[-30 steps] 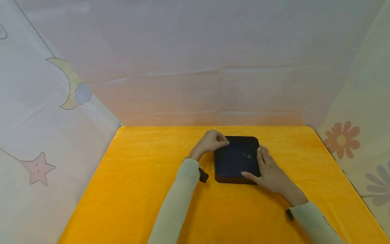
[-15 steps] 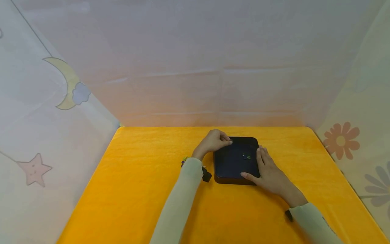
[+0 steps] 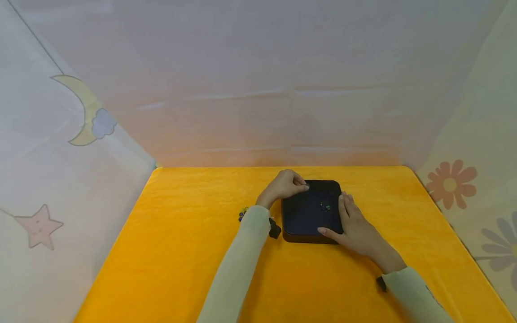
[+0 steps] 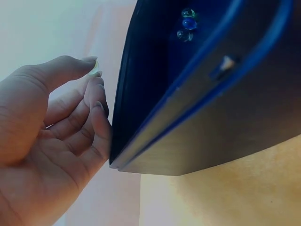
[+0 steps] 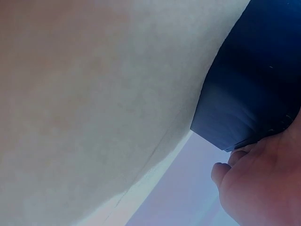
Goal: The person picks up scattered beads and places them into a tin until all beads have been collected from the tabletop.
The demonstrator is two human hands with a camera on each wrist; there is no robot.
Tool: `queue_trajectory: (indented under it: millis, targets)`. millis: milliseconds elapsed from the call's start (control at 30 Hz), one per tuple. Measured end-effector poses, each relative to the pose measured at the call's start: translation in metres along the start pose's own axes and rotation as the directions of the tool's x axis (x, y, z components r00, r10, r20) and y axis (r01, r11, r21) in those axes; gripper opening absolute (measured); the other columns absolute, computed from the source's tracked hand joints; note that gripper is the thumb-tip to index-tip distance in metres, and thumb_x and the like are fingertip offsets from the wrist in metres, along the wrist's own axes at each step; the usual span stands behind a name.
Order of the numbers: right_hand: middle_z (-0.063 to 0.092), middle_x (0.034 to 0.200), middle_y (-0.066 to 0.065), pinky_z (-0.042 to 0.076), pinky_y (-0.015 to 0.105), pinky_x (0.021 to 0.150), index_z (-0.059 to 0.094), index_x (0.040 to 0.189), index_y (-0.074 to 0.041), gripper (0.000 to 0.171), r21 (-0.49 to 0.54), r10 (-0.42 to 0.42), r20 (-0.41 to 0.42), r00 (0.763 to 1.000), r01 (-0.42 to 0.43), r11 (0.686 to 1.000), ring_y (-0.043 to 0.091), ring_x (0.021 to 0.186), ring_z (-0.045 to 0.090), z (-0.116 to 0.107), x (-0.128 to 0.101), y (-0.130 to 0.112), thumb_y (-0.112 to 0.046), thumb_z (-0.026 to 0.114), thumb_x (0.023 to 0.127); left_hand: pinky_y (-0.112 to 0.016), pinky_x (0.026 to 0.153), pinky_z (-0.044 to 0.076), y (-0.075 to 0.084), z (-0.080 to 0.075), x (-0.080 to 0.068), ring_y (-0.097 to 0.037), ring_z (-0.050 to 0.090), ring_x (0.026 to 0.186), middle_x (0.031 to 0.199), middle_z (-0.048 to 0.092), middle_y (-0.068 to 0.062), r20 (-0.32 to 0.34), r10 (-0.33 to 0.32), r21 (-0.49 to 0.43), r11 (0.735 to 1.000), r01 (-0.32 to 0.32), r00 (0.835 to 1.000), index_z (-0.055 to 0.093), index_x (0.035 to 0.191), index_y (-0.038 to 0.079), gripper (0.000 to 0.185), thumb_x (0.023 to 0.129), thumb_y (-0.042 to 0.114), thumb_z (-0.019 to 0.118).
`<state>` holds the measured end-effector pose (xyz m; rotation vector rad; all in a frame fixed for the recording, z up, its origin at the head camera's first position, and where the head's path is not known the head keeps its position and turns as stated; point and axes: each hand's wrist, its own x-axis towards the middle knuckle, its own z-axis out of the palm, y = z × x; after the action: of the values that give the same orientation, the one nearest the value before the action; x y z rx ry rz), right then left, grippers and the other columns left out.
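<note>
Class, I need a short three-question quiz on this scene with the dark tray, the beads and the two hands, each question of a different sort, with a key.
1. True or false: the right hand lies with straight fingers along the dark tray.
2. What does the left hand pinch at its fingertips? A) a clear bead B) a spoon C) a coin
3. Fill in: a few small beads lie ____ the tray, while others lie on the yellow cloth by the left sleeve.

Key:
1. True.
2. A: the left wrist view shows a small clear bead between thumb and forefinger.
3. Inside.
</note>
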<state>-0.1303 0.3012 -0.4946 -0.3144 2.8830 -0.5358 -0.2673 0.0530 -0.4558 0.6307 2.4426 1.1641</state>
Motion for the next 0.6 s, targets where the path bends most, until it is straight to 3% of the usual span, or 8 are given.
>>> queue_trajectory:
  millis: [333, 600]
  targets:
    - [-0.013, 0.176, 0.023, 0.024, 0.074, 0.121, -0.006, 0.166, 0.002, 0.126, -0.004, 0.004, -0.008, 1.0, -0.004, 1.0, 0.048, 0.163, -0.003, 0.0, -0.001, 0.001, -0.081, 0.054, 0.093, -0.023, 0.07, 0.055, 0.006, 0.003, 0.008, -0.033, 0.076, 0.096, 0.11, 0.08, -0.006, 0.0, 0.058, 0.004, 0.998, -0.058, 0.998, 0.081, 0.112, 0.01, 0.022, 0.103, 0.027, 0.07]
    - [-0.013, 0.176, 0.023, 0.025, 0.074, 0.121, -0.006, 0.166, 0.002, 0.126, -0.015, 0.004, -0.015, 1.0, -0.004, 1.0, 0.048, 0.164, -0.003, 0.001, -0.002, 0.001, -0.082, 0.053, 0.093, -0.022, 0.071, 0.056, 0.011, 0.012, 0.016, -0.033, 0.077, 0.099, 0.11, 0.08, -0.007, 0.019, 0.063, -0.007, 0.998, -0.063, 0.998, 0.081, 0.113, 0.009, 0.022, 0.103, 0.026, 0.071]
